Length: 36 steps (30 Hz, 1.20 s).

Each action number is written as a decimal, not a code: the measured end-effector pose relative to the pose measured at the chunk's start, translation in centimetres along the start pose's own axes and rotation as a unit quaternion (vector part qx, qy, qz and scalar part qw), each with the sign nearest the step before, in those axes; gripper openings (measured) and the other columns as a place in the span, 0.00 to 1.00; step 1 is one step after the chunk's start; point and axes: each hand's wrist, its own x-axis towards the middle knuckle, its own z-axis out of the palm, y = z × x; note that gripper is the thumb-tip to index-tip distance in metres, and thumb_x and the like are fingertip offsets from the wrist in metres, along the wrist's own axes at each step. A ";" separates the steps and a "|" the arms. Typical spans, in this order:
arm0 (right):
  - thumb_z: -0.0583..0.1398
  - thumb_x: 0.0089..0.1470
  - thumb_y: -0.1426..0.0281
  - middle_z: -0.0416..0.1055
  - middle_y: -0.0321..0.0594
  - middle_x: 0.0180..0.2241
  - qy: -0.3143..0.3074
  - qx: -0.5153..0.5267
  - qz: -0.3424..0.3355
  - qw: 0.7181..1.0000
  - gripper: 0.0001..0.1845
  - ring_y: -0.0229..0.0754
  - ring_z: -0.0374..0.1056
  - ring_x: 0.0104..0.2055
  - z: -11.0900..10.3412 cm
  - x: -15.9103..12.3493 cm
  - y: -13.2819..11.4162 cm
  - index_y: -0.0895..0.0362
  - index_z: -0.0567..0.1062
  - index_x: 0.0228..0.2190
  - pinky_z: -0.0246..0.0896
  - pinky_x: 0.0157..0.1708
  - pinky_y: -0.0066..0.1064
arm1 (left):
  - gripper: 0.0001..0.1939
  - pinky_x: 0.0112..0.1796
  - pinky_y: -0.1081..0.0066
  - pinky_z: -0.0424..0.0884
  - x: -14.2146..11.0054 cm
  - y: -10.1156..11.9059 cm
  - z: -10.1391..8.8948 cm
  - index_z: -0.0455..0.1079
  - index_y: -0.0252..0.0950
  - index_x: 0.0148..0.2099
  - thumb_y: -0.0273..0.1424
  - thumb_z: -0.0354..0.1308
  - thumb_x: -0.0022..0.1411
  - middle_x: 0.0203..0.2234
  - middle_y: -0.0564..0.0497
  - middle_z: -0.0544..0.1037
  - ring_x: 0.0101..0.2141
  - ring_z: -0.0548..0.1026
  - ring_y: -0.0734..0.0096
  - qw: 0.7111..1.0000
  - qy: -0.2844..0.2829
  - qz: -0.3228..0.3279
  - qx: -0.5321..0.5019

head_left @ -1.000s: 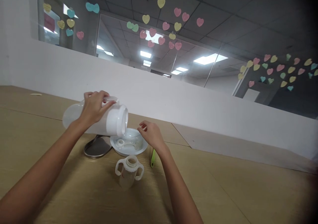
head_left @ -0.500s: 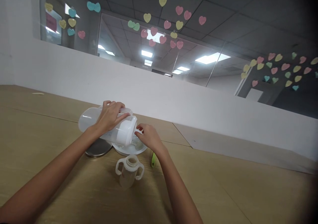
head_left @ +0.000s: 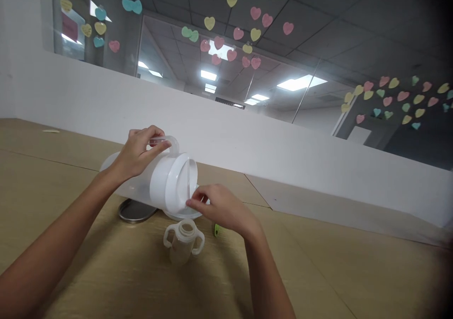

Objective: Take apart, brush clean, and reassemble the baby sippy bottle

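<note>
My left hand [head_left: 138, 150] is wrapped round the handle of a translucent plastic pitcher [head_left: 141, 184] with a white lid [head_left: 177, 182]. The pitcher is tilted almost onto its side, lid end to the right. At the lid's lower right edge are the pinched fingers of my right hand [head_left: 219, 205]; whether they grip the lid or just touch it, I cannot tell. In front stands a small two-handled bottle [head_left: 183, 243], upright with its mouth uncovered. Behind it a white bowl [head_left: 193, 214] is partly hidden by the pitcher and my right hand.
A round dark metal plate [head_left: 136, 211] lies under the pitcher's left side. A green handle [head_left: 216, 230] shows beside my right wrist. The wooden table [head_left: 336, 267] runs back to a white wall [head_left: 226, 132] below glass with heart-shaped notes.
The pitcher has turned and come nearer, so its lid faces me more. My left hand rose and shifted left with it. My right hand moved to the lid's lower edge.
</note>
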 end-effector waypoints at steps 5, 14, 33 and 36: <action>0.61 0.47 0.56 0.74 0.42 0.33 -0.075 -0.060 -0.005 0.995 0.19 0.40 0.67 0.32 0.8 -0.7 -0.8 0.57 0.76 0.35 0.54 0.27 0.26 | 0.17 0.47 0.62 0.55 -0.7 2.1 -1.0 0.62 0.38 0.37 0.46 0.45 0.60 0.31 0.53 0.73 0.34 0.69 0.66 0.997 -0.057 0.059 0.014; 0.64 0.44 0.63 0.73 0.46 0.38 -0.146 -0.122 0.020 0.982 0.21 0.44 0.68 0.38 2.0 0.7 -1.3 0.60 0.73 0.40 0.58 0.30 0.27 | 0.17 0.47 0.60 0.52 -0.6 1.9 -0.9 0.62 0.37 0.38 0.46 0.45 0.61 0.32 0.53 0.73 0.33 0.69 0.67 0.992 -0.101 0.068 0.036; 0.64 0.43 0.63 0.71 0.45 0.37 -0.157 -0.090 0.023 0.983 0.18 0.42 0.67 0.36 3.3 2.2 1.1 0.61 0.74 0.36 0.54 0.26 0.25 | 0.17 0.48 0.60 0.54 -0.5 1.3 -1.9 0.62 0.39 0.36 0.47 0.44 0.60 0.30 0.53 0.73 0.33 0.69 0.66 0.996 -0.075 0.034 0.023; 0.64 0.42 0.62 0.72 0.43 0.36 -0.137 -0.054 0.027 0.989 0.19 0.41 0.67 0.35 2.6 1.9 1.8 0.60 0.74 0.36 0.55 0.27 0.26 | 0.17 0.48 0.60 0.54 -0.6 1.6 -1.7 0.62 0.39 0.36 0.47 0.44 0.60 0.32 0.52 0.73 0.34 0.69 0.65 0.997 -0.069 0.032 0.009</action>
